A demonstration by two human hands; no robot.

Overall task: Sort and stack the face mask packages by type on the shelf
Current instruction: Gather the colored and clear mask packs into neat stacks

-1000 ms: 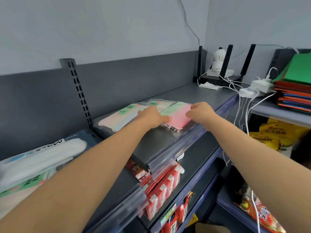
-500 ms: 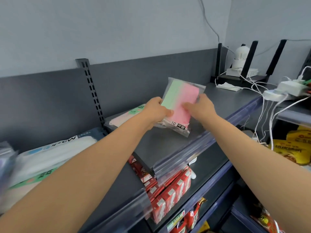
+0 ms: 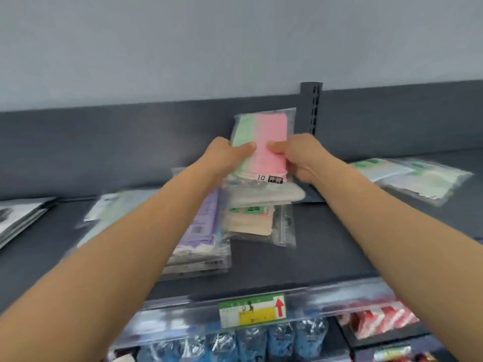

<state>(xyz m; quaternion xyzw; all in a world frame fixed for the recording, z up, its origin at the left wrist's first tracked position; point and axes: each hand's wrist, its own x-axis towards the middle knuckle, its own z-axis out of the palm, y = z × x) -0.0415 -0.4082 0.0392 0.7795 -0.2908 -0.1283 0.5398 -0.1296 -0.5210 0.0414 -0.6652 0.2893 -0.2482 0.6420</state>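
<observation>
Head view: the pink-and-green mask package (image 3: pixel 262 142) stands nearly upright just left of the slotted upright (image 3: pixel 312 108), pinched from both sides. The left hand (image 3: pixel 224 155) takes its lower left edge and the right hand (image 3: pixel 304 159) its lower right edge. Both thumbs press flat on the front face, their tips close together. The other fingers curl round behind the package, so how far they spread cannot be told.

The package is a glossy clear plastic bag, rectangular, holding a flat folded stack that is mint green on one half and pink on the other. A black strip printed "10" runs along its bottom edge. Whether that edge touches the packs beneath cannot be told.

Below and left of the upright, on the dark grey shelf (image 3: pixel 329 254), lies a zip-seal bag of beige masks (image 3: pixel 257 224) under a soft whitish pack. Further left of it is a purple-printed stack (image 3: pixel 202 231), partly behind the left forearm. Right of the upright lie pale green mask packs (image 3: pixel 420 178), flat and crinkled. Far left of it rest thin grey flat packs (image 3: pixel 21 215).
</observation>
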